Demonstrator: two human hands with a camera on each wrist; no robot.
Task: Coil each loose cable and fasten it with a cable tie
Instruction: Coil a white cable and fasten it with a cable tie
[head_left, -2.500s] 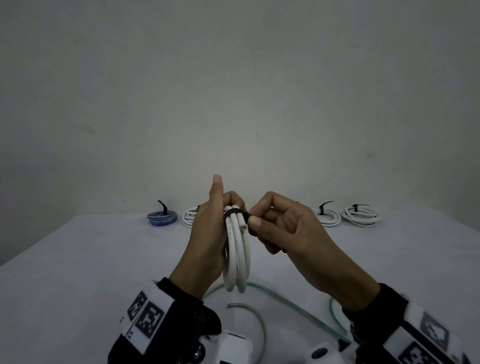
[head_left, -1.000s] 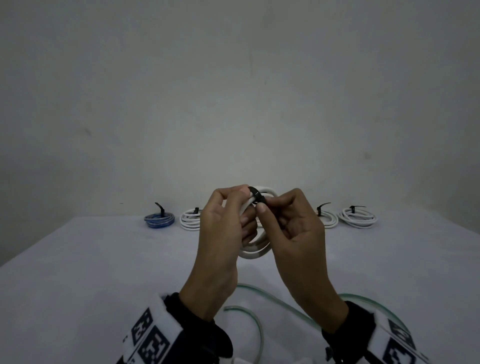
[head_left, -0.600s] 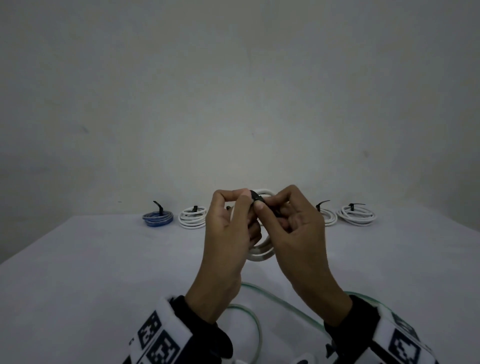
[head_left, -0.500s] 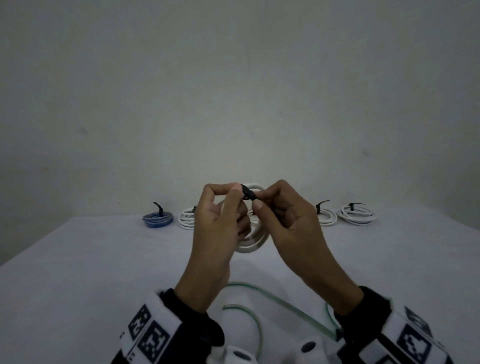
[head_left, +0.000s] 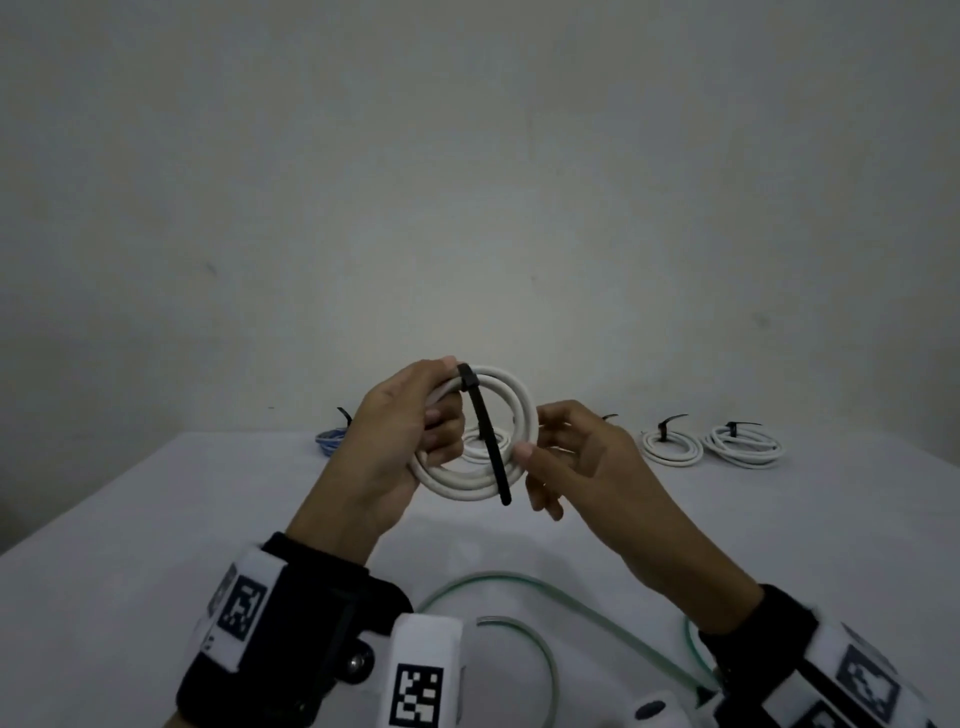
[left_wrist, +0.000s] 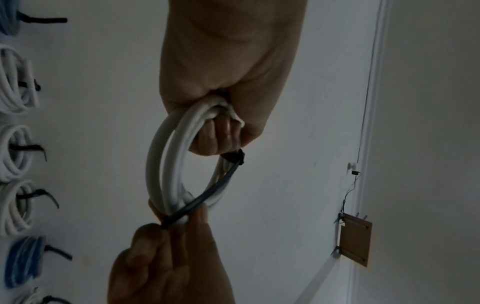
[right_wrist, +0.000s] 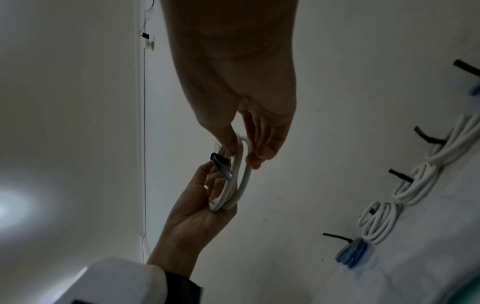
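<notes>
The left hand (head_left: 395, 447) grips the white cable coil (head_left: 475, 434) by its left side, fingers curled through the ring, holding it upright above the table (head_left: 156, 519) and facing the person; the black cable tie (head_left: 485, 441) is closed round the strands at the top of the coil, right beside the left fingertips, and its free tail runs down across the open middle and past the lower strands, slanting slightly toward the right. The right hand (head_left: 571, 462) sits at the coil's right edge; the wrist views show its thumb and fingers pinching the strands there, and the tail's end lies against those fingers, though whether they also hold the tail I cannot tell. So the tail's long axis points down toward the right hand — the nearer one to its loose end — while the left hand braces the tie's head; any further tightening would, in my judgement, be a pull along that line. Tied coils (head_left: 672, 447) lie in a row at the table's far edge; one green cable (head_left: 545, 587) lies loose on the table near the person — by the look of it, the work left.
</notes>
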